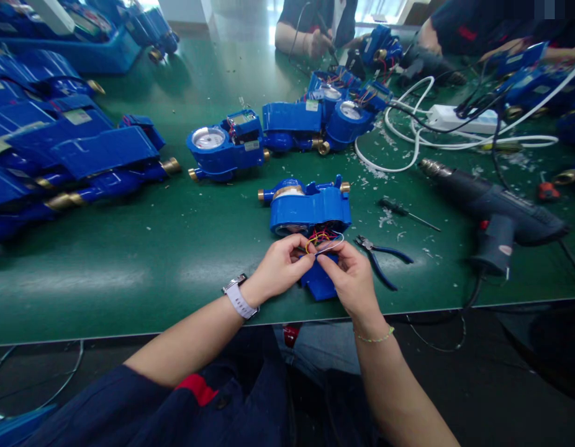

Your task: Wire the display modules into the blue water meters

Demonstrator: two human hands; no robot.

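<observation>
A blue water meter (310,208) with brass ends lies on its side in front of me. Thin coloured wires (325,236), red, yellow and white, run from its opening towards my fingers. My left hand (290,264), with a watch on the wrist, pinches the wires from the left. From the right, my right hand (350,270) pinches them too, its fingertips almost meeting the left ones. Under my fingers sits a blue cover (319,282), partly hidden by both hands. Exactly which wire each hand grips is too small to tell.
Cutting pliers (385,254), a screwdriver (408,214) and a heat gun (495,211) lie to the right. More water meters (226,146) stand behind and are stacked at left. A white power strip (464,118) with looped cable lies at back right. Co-workers' hands (319,43) are across the table (129,273).
</observation>
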